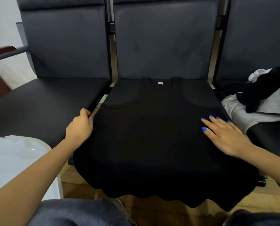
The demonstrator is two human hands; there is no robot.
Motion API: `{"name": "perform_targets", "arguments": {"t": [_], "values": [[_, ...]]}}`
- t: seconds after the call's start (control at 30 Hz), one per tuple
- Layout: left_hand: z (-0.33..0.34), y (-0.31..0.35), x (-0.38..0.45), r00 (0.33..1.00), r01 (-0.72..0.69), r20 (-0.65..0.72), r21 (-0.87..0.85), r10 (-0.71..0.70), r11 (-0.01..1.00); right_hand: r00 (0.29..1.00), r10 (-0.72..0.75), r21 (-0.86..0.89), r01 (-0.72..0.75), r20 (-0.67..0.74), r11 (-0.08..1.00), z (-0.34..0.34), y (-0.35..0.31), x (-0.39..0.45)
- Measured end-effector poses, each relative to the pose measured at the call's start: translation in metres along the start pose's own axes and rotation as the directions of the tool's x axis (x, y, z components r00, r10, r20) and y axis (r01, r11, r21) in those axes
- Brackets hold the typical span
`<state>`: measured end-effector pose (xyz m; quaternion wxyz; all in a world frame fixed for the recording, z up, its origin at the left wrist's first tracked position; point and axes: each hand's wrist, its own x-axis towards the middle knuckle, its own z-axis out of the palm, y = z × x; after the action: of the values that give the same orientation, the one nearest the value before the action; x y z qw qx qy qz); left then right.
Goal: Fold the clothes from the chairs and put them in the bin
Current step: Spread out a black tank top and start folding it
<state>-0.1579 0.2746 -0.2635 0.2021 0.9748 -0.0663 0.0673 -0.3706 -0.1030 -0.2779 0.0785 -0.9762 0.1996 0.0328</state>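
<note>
A black sleeveless top [154, 136] lies spread flat on the middle chair seat, neck toward the backrest, a small label at the collar, hem hanging over the front edge. My left hand [80, 126] pinches the top's left side edge, fingers curled round the fabric. My right hand [222, 132] rests flat on the top's right side, fingers straight and spread. At the lower left stands a white bin [13, 160], only partly in view.
Three dark padded chairs stand in a row; the left seat [42, 101] is bare. A pile of grey, black and white clothes [263, 98] lies on the right seat. A wooden floor [80, 180] shows between chair and bin. My knees fill the bottom edge.
</note>
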Motion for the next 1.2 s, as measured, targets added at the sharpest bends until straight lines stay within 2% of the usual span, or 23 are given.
{"name": "perform_targets", "arguments": {"t": [0.13,0.4,0.47,0.53,0.57,0.63,0.67,0.73,0.8,0.83,0.9,1.0,1.1,1.2], "values": [[0.000,-0.011,0.004,0.996,0.070,0.061,-0.129,-0.063,0.989,0.997,0.076,-0.007,-0.076,-0.011,0.997,0.001,0.002,0.004],[0.006,-0.008,0.008,0.996,-0.086,0.034,-0.055,0.088,0.995,0.995,0.099,-0.033,-0.099,-0.010,0.995,0.002,0.000,0.002],[0.004,-0.007,0.006,0.970,-0.238,-0.038,0.054,0.240,0.970,0.995,0.099,-0.029,-0.100,-0.008,0.995,0.001,0.000,0.002],[0.005,-0.004,0.009,0.878,-0.428,-0.112,0.252,0.465,0.868,0.995,0.101,-0.030,-0.101,-0.006,0.994,0.001,-0.001,0.001],[0.005,0.000,0.010,0.853,-0.460,-0.084,0.345,0.515,0.818,0.994,0.110,-0.033,-0.110,-0.004,0.993,0.001,-0.002,0.002],[0.003,0.016,0.014,0.900,-0.406,0.063,0.480,0.432,0.778,0.989,0.149,-0.048,-0.148,0.009,0.988,-0.001,-0.004,0.004],[0.002,0.024,0.016,0.930,-0.359,0.104,0.469,0.353,0.807,0.984,0.175,-0.049,-0.174,0.019,0.984,-0.004,-0.007,0.006],[0.002,0.045,0.021,0.933,-0.350,0.003,0.233,0.360,0.907,0.979,0.204,-0.027,-0.204,0.012,0.979,-0.011,-0.017,0.014],[0.002,0.080,0.029,0.876,-0.454,-0.179,0.007,0.448,0.891,0.989,0.136,-0.018,-0.138,-0.060,0.990,-0.021,-0.032,0.031],[0.002,0.100,0.033,0.862,-0.485,-0.183,-0.028,0.472,0.874,0.993,0.085,-0.008,-0.086,-0.081,0.996,-0.026,-0.042,0.043],[0.012,0.135,0.041,0.870,-0.489,-0.103,-0.071,0.481,0.869,0.998,0.033,0.036,-0.031,-0.047,0.999,-0.035,-0.061,0.069],[0.046,0.162,0.055,0.905,-0.390,0.128,-0.135,0.406,0.911,0.994,0.081,0.160,-0.091,0.066,0.983,-0.046,-0.078,0.113],[0.086,0.165,0.075,0.891,-0.364,0.311,0.055,0.331,0.930,0.981,0.162,0.269,-0.185,0.104,0.945,-0.050,-0.082,0.161],[0.114,0.173,0.098,0.892,-0.389,0.323,0.189,0.317,0.902,0.960,0.260,0.389,-0.280,0.106,0.877,-0.050,-0.075,0.209]]}}
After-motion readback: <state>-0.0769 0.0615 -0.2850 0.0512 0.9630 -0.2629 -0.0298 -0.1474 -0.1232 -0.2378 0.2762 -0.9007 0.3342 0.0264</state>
